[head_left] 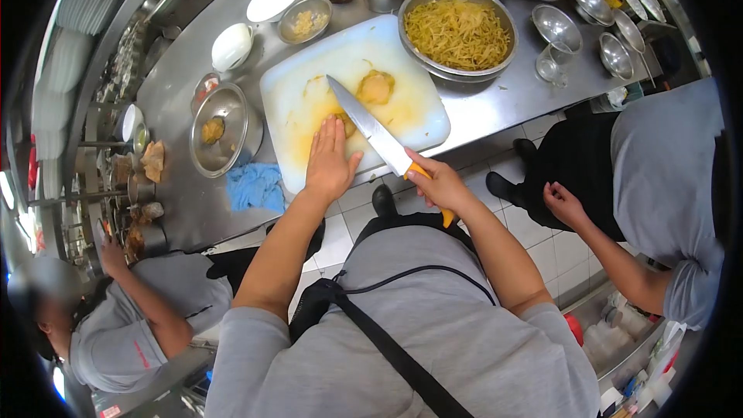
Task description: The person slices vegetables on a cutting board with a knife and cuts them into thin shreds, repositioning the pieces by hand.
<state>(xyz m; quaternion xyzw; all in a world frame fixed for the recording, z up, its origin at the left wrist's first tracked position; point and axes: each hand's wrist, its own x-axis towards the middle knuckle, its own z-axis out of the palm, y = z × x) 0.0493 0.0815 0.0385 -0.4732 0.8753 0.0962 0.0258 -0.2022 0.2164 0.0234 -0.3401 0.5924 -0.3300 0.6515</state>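
My right hand point(437, 184) is closed around the yellow-orange handle of a chef's knife point(370, 125). The blade lies diagonally over the white cutting board point(422, 112), its tip pointing to the far left. My left hand point(331, 161) rests flat, fingers stretched out, on a yellowish-green vegetable piece point(346, 125) that it partly hides, just left of the blade. Beyond the knife sits another yellowish, rounded vegetable piece point(375, 87). Yellow juice stains and small scraps mark the board.
A bowl of shredded yellow-green vegetable point(457, 31) overlaps the board's far right corner. To the left stand a steel bowl point(246, 135) with one lump inside and a blue cloth point(255, 187). Several bowls line the back. Co-workers stand left and right point(658, 162).
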